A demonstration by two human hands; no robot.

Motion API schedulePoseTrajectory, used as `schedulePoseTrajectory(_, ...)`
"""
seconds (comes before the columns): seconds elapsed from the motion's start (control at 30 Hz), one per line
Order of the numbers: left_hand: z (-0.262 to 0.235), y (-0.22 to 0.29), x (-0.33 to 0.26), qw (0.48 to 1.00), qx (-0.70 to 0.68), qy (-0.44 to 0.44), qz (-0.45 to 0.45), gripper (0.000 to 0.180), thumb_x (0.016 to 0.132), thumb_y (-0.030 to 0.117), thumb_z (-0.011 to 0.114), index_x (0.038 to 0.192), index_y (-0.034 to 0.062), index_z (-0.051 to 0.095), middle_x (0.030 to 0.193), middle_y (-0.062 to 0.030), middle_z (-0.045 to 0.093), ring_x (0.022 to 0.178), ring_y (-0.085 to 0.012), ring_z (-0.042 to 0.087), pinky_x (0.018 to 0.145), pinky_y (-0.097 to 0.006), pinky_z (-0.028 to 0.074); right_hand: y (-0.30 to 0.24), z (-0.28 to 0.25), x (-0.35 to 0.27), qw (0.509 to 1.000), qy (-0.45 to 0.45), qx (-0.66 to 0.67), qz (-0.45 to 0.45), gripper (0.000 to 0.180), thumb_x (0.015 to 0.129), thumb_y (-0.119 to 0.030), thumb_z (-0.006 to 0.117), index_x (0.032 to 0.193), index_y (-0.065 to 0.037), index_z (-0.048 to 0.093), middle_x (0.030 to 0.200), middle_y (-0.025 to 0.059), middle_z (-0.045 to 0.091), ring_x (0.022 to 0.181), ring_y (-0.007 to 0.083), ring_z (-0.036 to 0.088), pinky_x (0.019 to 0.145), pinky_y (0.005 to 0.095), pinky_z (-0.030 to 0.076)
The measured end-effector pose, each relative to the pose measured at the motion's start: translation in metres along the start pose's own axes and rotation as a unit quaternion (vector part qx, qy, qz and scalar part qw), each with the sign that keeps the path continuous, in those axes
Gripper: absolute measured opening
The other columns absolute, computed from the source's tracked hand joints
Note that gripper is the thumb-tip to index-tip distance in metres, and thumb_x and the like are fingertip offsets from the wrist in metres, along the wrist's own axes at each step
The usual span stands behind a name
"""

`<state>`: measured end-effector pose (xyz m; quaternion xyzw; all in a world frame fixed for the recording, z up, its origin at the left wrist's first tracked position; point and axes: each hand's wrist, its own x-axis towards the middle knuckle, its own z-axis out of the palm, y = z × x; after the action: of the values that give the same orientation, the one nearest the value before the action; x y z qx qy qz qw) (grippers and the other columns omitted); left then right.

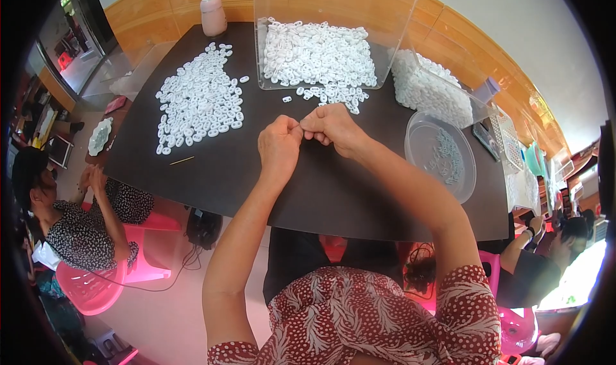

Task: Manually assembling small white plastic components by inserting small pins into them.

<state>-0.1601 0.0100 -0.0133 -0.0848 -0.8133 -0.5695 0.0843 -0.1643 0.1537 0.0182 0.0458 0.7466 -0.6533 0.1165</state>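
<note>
Above the middle of the dark table (321, 198), my two hands meet fingertip to fingertip. My left hand (280, 140) is closed in a pinch, and my right hand (332, 129) pinches against it from the other side. Whatever lies between the fingers is too small or hidden to name. Just beyond the hands, a small heap of white oval pieces with two holes (333, 96) spills from a clear plastic bin (258, 57) tipped on its side. More such pieces (202, 98) lie spread at the left, with a thin gold-coloured stick (182, 161) near them.
A round clear tub (420, 153) holding small grey-blue bits stands at the right. Behind it are a clear box of white pieces (430, 86) and a phone (486, 140). A pink bottle (213, 17) stands far left. People sit at the left (83, 230) and right (536, 262).
</note>
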Motion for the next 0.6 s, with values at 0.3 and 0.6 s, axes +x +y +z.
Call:
schedulePoseTrajectory(0.3,-0.014,0.012,0.006,0.962,-0.201,-0.076,-0.166,0.005,0.076,0.005,0.060,0.072,0.0034,0.062,0.059,0.0005,0.054,0.046,-0.0031,0.042,0.040,-0.016,0.029,-0.002,0.002,-0.001,0.999,-0.009,0.011,-0.039,0.009,0.074,-0.007,0.065,0.078,0.000,0.062,0.066,0.0042,0.060,0.053,0.0068,0.049,0.046,0.0189,0.036)
schedulePoseTrajectory(0.6,-0.018,0.013,0.013,0.950,-0.228,-0.103,-0.189,0.006,0.073,0.005,0.059,0.070,0.0017,0.062,0.057,-0.0028,0.055,0.044,-0.0055,0.045,0.038,-0.019,0.030,-0.007,0.002,0.000,0.999,0.009,0.001,-0.046,0.008,0.073,-0.009,0.064,0.079,-0.003,0.062,0.066,0.0031,0.060,0.053,0.0066,0.049,0.046,0.0190,0.035)
